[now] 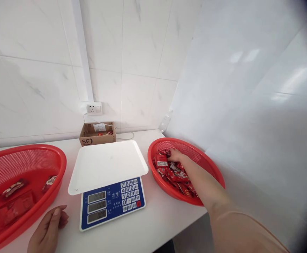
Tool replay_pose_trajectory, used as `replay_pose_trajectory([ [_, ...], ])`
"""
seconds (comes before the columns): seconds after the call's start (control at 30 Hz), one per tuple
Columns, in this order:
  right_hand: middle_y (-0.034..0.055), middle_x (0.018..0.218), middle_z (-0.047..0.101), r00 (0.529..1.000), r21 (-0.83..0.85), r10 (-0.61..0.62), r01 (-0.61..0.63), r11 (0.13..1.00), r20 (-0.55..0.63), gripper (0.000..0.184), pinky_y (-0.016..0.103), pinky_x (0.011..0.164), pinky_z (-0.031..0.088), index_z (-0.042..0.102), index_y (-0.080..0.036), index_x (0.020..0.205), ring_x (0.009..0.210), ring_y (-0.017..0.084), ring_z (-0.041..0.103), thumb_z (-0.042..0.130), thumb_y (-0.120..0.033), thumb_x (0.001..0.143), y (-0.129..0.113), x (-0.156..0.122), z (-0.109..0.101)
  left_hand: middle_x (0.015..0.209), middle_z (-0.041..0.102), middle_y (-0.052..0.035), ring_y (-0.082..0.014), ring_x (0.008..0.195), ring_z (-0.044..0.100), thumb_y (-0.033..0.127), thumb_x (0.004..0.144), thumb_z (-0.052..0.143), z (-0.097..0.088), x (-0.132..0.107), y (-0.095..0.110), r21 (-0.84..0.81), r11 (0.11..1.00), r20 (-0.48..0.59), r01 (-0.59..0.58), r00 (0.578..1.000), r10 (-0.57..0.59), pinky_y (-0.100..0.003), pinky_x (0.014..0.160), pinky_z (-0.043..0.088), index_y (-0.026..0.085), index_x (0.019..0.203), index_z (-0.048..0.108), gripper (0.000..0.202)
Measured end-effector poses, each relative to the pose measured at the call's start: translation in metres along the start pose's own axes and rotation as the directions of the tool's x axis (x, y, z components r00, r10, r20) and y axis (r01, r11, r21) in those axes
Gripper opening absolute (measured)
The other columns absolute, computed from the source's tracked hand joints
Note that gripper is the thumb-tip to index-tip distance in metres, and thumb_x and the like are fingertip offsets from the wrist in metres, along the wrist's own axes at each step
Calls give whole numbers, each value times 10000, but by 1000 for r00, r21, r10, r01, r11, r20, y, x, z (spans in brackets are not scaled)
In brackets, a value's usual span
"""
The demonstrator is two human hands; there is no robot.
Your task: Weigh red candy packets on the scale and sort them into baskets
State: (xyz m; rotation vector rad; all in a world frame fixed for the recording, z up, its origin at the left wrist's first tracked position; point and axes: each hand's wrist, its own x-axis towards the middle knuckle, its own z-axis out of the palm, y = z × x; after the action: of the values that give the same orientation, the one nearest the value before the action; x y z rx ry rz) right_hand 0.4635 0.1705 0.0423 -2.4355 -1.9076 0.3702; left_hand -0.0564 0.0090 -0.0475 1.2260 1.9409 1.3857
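Observation:
My right hand (176,155) reaches into the red basket (208,160) on the right. Its fingers curl down among several red snack packets (173,172); the fingertips touch a packet (161,160) at the far side. My left hand (49,228) rests on the white table beside the rim of the left red basket (24,154), fingers loosely curled with nothing in them. Between the baskets stands a digital scale with a bare white pan (107,163) and a blue keypad panel (112,203).
The left basket holds a few red packets (13,188). A small cardboard box (97,134) sits by the tiled wall under a socket (94,108) with a white cable. A white panel rises at the right; the table edge (185,218) lies near me.

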Motion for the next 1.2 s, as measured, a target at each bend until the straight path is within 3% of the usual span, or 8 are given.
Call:
replay_pose_trajectory([
  [0.27, 70, 1141, 553, 986, 22, -9, 6, 1000, 164, 314, 391, 796, 488, 524, -166, 1141, 952, 187, 573, 522, -320, 867, -6, 1, -2, 786, 644, -6, -194, 744, 612, 597, 741, 456, -7, 3, 10, 34, 996, 101, 80, 991, -83, -307, 683, 504, 229, 961, 601, 452],
  [0.5, 67, 1132, 559, 976, 105, -70, 49, 993, 207, 295, 383, 794, 490, 535, -170, 1124, 943, 181, 576, 519, -316, 869, -15, -16, -15, 780, 625, 10, -211, 784, 612, 681, 652, 450, -9, 1, 30, 76, 983, 171, 167, 969, -178, -348, 766, 489, 256, 925, 582, 522],
  [0.63, 60, 1117, 568, 992, 198, -48, 25, 980, 114, 278, 371, 783, 494, 550, -168, 1101, 928, 178, 579, 520, -317, 869, -7, -26, -30, 753, 623, 2, -220, 756, 615, 672, 623, 460, -8, -2, 43, 53, 983, 169, 177, 968, -184, -363, 775, 490, 242, 884, 581, 517],
  [0.83, 60, 914, 640, 983, 435, 66, 14, 901, -170, 202, 275, 641, 506, 566, -135, 1008, 739, 136, 616, 507, -263, 864, -5, -36, -67, 787, 633, 5, -218, 778, 622, 650, 649, 461, -8, -1, 40, 67, 981, 186, 181, 964, -190, -350, 771, 486, 254, 903, 588, 487],
  [0.9, 70, 842, 664, 970, 514, 55, 76, 854, -235, 201, 233, 576, 494, 547, -139, 1026, 670, 133, 626, 468, -206, 854, -24, -40, -79, 772, 630, 0, -215, 762, 619, 658, 651, 465, -9, 0, 37, 48, 988, 193, 145, 969, -152, -336, 742, 488, 240, 905, 591, 505],
  [1.0, 74, 843, 673, 960, 595, -47, 209, 776, -277, 240, 208, 542, 485, 532, -149, 1046, 661, 137, 639, 453, -181, 823, -76, -48, -86, 716, 614, -6, -202, 712, 603, 666, 648, 483, -9, -2, 38, -13, 995, 201, 99, 975, -95, -317, 704, 491, 209, 881, 594, 524],
  [1.2, 22, 780, 661, 905, 603, -353, 423, 676, -239, 190, 197, 535, 462, 593, -183, 898, 647, 134, 624, 512, -154, 729, -208, -71, -56, 626, 564, 0, -178, 643, 562, 665, 672, 475, -11, -10, 51, -106, 993, 181, 52, 983, -32, -289, 640, 479, 194, 815, 595, 507],
])
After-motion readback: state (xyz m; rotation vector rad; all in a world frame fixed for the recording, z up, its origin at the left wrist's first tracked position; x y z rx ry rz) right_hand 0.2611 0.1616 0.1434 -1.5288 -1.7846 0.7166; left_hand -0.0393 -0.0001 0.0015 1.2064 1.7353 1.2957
